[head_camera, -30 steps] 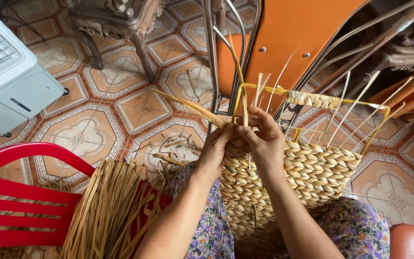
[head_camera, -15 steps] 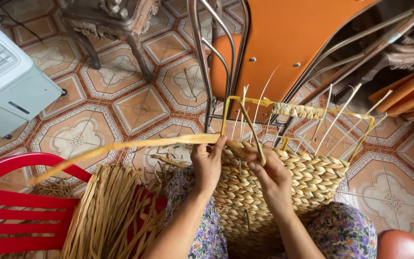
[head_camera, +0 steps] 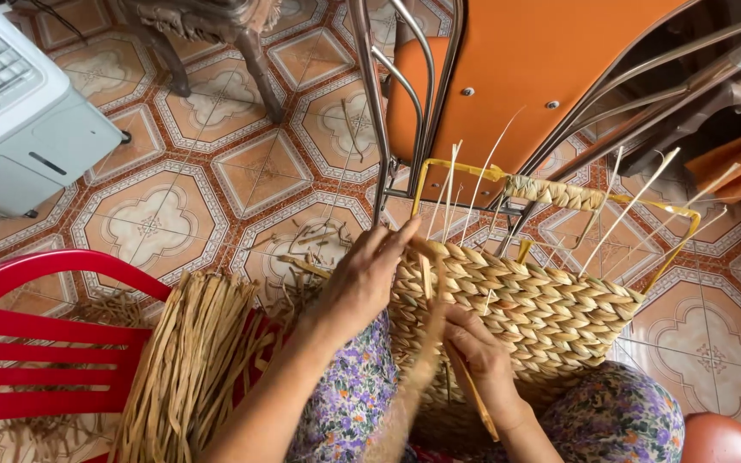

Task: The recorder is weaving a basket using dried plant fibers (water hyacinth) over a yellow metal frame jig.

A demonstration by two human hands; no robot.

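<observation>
A half-woven straw basket (head_camera: 551, 304) on a yellow wire frame (head_camera: 645, 206) rests on my lap, thin pale stakes sticking up from its rim. My left hand (head_camera: 362, 283) lies flat against the basket's left side, fingers stretched to the rim. My right hand (head_camera: 478, 347) is lower, on the near side of the basket, closed on a flat dried straw strand (head_camera: 439, 339) that runs down across the weave. My floral sleeves and trousers show below.
A bundle of dried straw strands (head_camera: 190, 369) lies over a red plastic chair (head_camera: 45, 343) at left. An orange metal-framed chair (head_camera: 525, 77) stands behind the basket. A white fan unit (head_camera: 19, 111) sits at top left on the patterned tile floor (head_camera: 156, 214).
The long strand that stretched out to the left has been pulled in and down. My right hand has dropped from the rim to the basket's near side; the left hand now lies flat on the weave.
</observation>
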